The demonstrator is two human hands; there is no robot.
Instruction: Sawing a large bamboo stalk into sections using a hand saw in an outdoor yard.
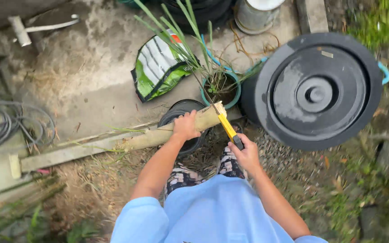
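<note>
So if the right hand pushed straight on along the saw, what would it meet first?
The right hand points up-left along the yellow-handled saw. First in that line is the end of the bamboo pole, then probably the teal plant pot, though depth is unclear.

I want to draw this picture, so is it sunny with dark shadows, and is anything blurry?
In the head view the light is soft and even, with no hard shadows or glare; the left hand on the bamboo pole and the right hand holding the yellow-handled saw look fairly sharp; the grass and plants in the corners are smeared and blurry; the black bin lid looks stretched near the edge.
</note>
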